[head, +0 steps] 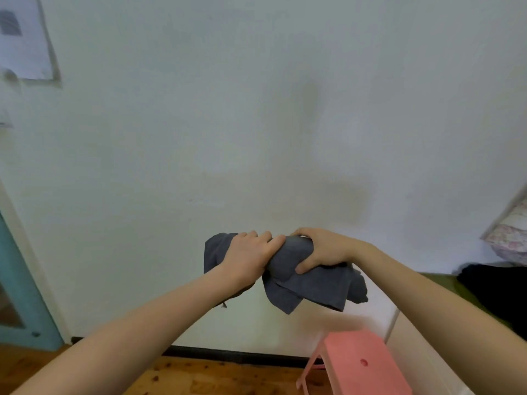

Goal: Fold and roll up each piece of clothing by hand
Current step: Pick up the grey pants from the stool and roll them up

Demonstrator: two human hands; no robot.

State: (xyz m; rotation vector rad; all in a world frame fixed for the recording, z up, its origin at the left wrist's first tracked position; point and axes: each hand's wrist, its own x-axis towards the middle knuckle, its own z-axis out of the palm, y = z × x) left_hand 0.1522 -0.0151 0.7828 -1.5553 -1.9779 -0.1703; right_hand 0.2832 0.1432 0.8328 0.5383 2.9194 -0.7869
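A dark grey-blue garment (310, 286) is held up in the air in front of a pale wall, bunched into a rough roll. My left hand (251, 258) grips its left part, with loose cloth sticking out beyond the knuckles. My right hand (319, 252) grips the rolled middle, thumb underneath and fingers over the top. Folded layers of the cloth hang down below and to the right of my right hand.
A pink plastic stool (362, 363) stands on the wooden floor (214, 377) below the hands. At the right edge lie a dark garment (496, 286) on a green surface and a floral pillow (510, 232). A teal door (17, 295) is at the left.
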